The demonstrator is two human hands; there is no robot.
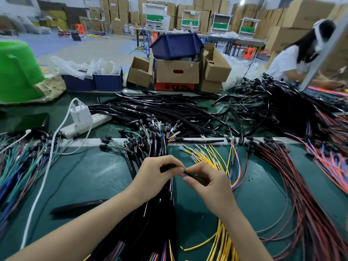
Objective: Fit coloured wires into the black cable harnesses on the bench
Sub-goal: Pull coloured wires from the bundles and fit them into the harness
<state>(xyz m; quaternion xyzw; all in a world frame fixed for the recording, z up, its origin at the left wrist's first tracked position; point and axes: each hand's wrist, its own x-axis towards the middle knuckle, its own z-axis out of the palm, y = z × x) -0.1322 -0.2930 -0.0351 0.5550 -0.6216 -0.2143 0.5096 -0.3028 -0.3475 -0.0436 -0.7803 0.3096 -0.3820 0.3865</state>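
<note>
No legible text, carton labels [113,4] too small, charger [80,116] print blurred

A white charger [80,115] is plugged into a power strip [98,118] on the worktop [90,176]. Cardboard boxes [178,72] are stacked behind it.

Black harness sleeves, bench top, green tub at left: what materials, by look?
Black harness sleeves: likely flexible plastic or rubber tubing, glossy; they bend in curves and show bright highlights. Bench top: seemingly a dark green rubber or vinyl mat, semi-matt, with scuffs and soft glare. Green tub: moulded plastic, smooth and slightly shiny, in a uniform bright colour.
</note>
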